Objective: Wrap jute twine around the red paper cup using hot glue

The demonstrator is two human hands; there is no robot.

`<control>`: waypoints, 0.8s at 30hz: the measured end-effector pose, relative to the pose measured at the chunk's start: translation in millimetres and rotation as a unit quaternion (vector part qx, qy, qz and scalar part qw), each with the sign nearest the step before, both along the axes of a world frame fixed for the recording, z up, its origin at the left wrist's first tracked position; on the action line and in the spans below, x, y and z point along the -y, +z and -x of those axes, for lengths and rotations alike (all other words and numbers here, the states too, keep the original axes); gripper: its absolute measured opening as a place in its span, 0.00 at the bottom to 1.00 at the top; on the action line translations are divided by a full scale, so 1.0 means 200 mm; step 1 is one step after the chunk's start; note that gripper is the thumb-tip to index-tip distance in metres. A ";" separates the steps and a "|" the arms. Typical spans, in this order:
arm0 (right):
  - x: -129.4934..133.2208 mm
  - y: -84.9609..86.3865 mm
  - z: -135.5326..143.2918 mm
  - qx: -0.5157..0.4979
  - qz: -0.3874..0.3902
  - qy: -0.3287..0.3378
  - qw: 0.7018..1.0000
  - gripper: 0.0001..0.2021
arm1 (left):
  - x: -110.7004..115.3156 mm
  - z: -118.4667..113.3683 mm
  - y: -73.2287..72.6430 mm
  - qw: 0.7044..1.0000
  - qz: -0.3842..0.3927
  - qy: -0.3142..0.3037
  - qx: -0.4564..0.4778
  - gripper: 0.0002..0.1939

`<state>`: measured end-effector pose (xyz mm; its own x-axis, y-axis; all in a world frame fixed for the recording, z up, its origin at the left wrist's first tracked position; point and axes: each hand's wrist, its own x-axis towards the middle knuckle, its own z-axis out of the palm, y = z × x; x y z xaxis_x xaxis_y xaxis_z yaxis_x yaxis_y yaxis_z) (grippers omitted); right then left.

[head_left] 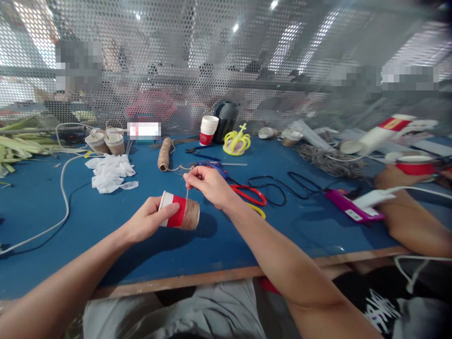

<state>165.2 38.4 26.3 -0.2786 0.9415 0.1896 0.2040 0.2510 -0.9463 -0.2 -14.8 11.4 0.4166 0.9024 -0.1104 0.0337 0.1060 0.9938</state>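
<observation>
Left hand (pixel 150 216) clasps the cup (pixel 180 214), right hand (pixel 209 184) pinches twine (pixel 192 215) mid-wrap — the next turn likely needs steady tension.

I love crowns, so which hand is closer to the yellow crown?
Right: the right hand is in front of the yellow crown, slightly left. The left hand, holding the paper cup, is farther left.

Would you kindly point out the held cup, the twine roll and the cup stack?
Held cup (pixel 181 215), head view: red band.
Twine roll (pixel 165 153), head view: wound side.
Cup stack (pixel 206 135), head view: red side.
</observation>
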 end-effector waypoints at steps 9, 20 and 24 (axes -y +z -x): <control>0.02 0.02 0.01 0.033 0.022 0.017 0.999 0.08 | 0.02 0.03 0.00 0.986 -0.148 -0.030 -0.071 0.16; 0.06 0.04 0.02 0.076 0.035 0.046 0.995 0.09 | 0.02 0.04 0.00 0.962 -0.243 -0.053 -0.115 0.16; 0.06 0.04 0.02 0.093 0.035 0.054 0.994 0.10 | 0.02 0.04 0.00 0.958 -0.256 -0.051 -0.114 0.16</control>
